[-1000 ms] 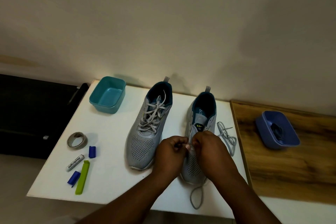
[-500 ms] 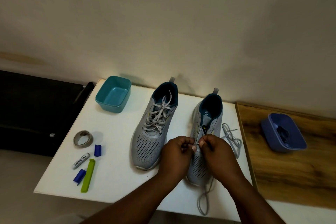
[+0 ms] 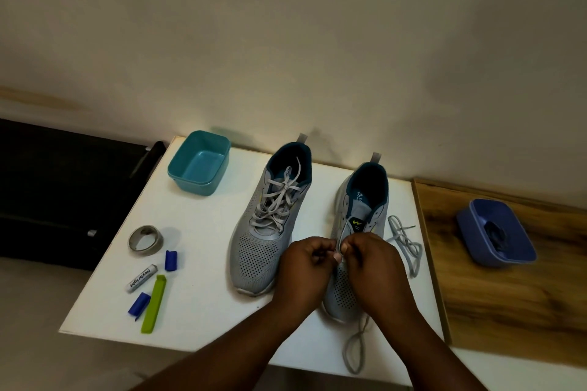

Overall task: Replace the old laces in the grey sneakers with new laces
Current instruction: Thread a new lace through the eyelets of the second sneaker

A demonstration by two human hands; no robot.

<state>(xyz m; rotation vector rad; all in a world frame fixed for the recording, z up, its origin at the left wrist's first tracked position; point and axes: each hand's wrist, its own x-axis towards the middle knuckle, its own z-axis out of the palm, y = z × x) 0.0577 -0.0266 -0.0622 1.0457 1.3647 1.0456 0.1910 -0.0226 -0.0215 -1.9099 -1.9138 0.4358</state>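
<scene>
**On the white counter: lacing at the right sneaker**

On the smooth white counter (image 3: 203, 263), two grey mesh sneakers sit side by side, toes perforated. Left sneaker (image 3: 270, 225) is fully laced with flat grey lace. Right sneaker (image 3: 359, 219) has open eyelets; left hand (image 3: 306, 267) and right hand (image 3: 370, 263) meet over its midfoot, fingers curled, pinching a thin grey lace (image 3: 355, 349) that loops off the counter edge. A loose tangled lace (image 3: 405, 243) lies just right. Rectangular teal tub (image 3: 200, 167) back left; blue tub (image 3: 495, 236) on woodgrain surface.
</scene>
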